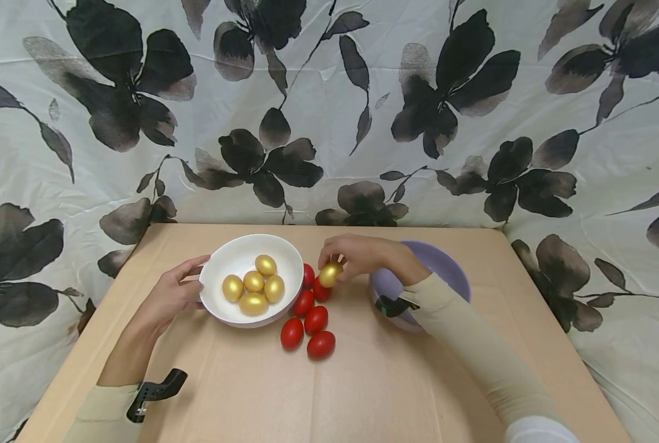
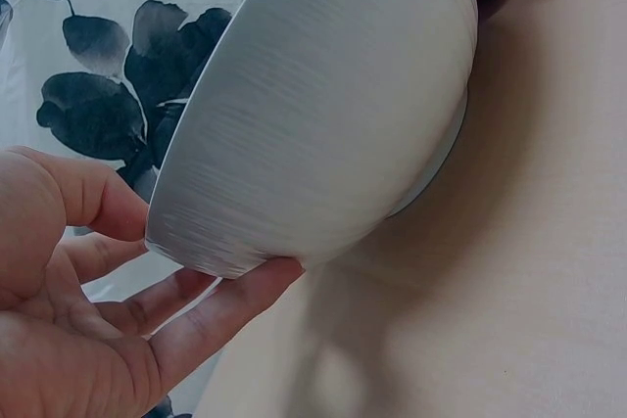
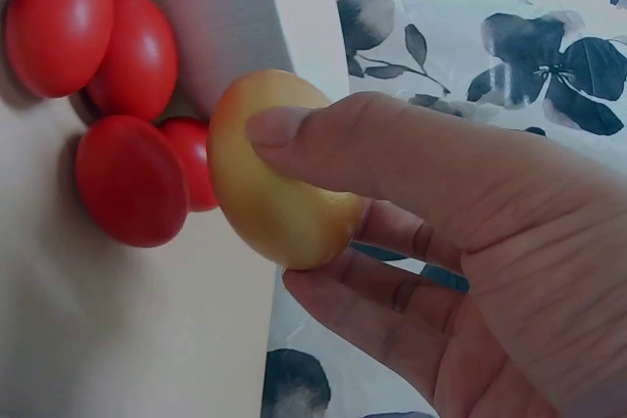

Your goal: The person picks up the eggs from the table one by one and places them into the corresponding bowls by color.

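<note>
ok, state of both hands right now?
Left hand: holding the white bowl by its rim, thumb and fingers on it.
Right hand: holding a gold egg, pinched between thumb and fingers.

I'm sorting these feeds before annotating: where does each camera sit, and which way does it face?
Head: worn on the head, facing forward and down at the table and patterned cloth; the left hand, right hand and sleeves show.
Left wrist: worn there, facing the outside of the white bowl; the left hand's thumb and fingers show.
Right wrist: worn there, facing the held gold egg and red eggs; the right hand shows.
Shared: head and right wrist both show the held gold egg.
</note>
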`<state>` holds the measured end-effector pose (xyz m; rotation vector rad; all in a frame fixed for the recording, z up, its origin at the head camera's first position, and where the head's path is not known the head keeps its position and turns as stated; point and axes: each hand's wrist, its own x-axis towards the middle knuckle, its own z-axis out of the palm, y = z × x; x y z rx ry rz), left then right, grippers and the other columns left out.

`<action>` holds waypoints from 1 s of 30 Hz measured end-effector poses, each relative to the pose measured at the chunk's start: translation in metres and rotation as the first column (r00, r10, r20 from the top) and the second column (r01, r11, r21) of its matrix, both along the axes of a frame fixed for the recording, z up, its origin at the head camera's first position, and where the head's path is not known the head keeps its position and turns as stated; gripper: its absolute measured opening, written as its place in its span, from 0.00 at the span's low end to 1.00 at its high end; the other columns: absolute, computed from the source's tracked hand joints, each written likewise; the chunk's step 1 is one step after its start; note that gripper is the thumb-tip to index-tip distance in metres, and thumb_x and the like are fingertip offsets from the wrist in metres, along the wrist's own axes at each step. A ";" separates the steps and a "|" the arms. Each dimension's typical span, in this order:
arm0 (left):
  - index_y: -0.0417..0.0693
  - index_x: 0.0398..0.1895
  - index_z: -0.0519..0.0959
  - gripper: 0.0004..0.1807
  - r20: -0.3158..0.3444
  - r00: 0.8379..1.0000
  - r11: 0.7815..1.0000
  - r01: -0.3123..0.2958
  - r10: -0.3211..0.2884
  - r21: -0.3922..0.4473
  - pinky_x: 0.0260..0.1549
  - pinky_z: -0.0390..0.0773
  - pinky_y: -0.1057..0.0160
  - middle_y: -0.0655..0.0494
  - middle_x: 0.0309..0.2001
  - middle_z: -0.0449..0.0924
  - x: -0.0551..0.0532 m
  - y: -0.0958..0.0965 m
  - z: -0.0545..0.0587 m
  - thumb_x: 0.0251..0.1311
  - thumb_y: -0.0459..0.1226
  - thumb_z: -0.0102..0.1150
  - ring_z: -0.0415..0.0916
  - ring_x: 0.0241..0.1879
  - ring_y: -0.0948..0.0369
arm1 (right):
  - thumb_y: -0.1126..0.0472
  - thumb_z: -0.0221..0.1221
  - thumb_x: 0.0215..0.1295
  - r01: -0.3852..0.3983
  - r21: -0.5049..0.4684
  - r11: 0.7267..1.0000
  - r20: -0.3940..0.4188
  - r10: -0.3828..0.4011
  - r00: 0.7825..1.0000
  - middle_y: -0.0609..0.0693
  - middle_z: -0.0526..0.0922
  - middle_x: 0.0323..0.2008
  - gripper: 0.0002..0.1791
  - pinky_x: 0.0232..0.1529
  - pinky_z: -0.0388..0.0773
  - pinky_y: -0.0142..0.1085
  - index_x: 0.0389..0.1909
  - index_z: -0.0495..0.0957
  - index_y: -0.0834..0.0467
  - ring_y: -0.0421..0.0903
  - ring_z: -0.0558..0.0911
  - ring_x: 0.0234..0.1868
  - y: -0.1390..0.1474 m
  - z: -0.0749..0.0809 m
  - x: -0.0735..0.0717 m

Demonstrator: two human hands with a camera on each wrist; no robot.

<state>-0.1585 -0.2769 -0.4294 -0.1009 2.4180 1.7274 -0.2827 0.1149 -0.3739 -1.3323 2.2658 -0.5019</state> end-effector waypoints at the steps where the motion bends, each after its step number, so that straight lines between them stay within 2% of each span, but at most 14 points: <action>1: 0.44 0.80 0.55 0.35 0.000 1.000 1.000 0.000 0.000 -0.001 0.42 0.87 0.49 0.32 0.71 0.59 0.000 0.000 0.000 0.68 0.27 0.44 0.69 0.64 0.35 | 0.65 0.68 0.59 -0.001 -0.005 1.000 0.001 0.001 1.000 0.44 0.79 0.45 0.16 0.53 0.81 0.34 0.49 0.84 0.51 0.42 0.80 0.48 -0.001 0.001 0.000; 8: 0.43 0.80 0.55 0.36 -0.003 1.000 1.000 0.005 -0.005 -0.009 0.42 0.87 0.49 0.31 0.71 0.59 0.000 -0.001 0.000 0.68 0.27 0.44 0.69 0.63 0.35 | 0.64 0.69 0.59 -0.016 -0.058 0.998 0.010 0.016 1.000 0.46 0.79 0.46 0.16 0.52 0.82 0.32 0.49 0.84 0.53 0.44 0.81 0.49 -0.010 0.007 0.001; 20: 0.43 0.80 0.55 0.36 -0.002 1.000 1.000 0.009 -0.009 -0.006 0.41 0.87 0.49 0.31 0.71 0.59 0.002 -0.003 0.000 0.68 0.27 0.45 0.71 0.62 0.37 | 0.62 0.70 0.60 0.000 -0.101 0.995 -0.002 0.000 1.000 0.46 0.79 0.48 0.19 0.53 0.82 0.31 0.53 0.82 0.53 0.41 0.80 0.49 -0.027 0.013 0.002; 30: 0.43 0.79 0.56 0.35 -0.007 1.000 1.000 0.016 -0.016 -0.011 0.41 0.87 0.50 0.31 0.70 0.60 0.002 -0.004 0.000 0.67 0.27 0.45 0.73 0.60 0.39 | 0.60 0.69 0.61 -0.011 -0.098 0.995 -0.037 0.007 0.999 0.45 0.78 0.49 0.19 0.54 0.80 0.29 0.54 0.82 0.53 0.39 0.79 0.49 -0.043 0.014 0.005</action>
